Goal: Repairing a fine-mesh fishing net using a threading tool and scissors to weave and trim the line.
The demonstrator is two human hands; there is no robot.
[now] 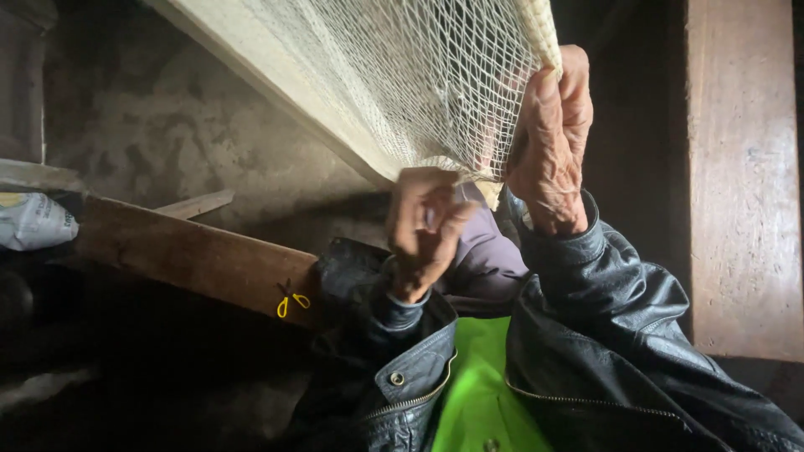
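A cream mesh net (419, 75) hangs down from above, stretched across the upper middle of the head view. My right hand (551, 142) grips the net's thick right edge, fingers curled around it. My left hand (425, 228) pinches the net's lower edge where the mesh bunches together, fingers closed; a small tool inside the fingers cannot be made out. Both arms wear black leather jacket sleeves (603, 326), with a bright green garment (479, 385) showing between them.
A pale wooden beam (268, 75) runs diagonally behind the net. A brown plank (184, 251) lies at the left with small yellow-handled scissors (291, 300) on it. A grey sack (33, 219) sits far left. A wooden post (741, 176) stands at the right.
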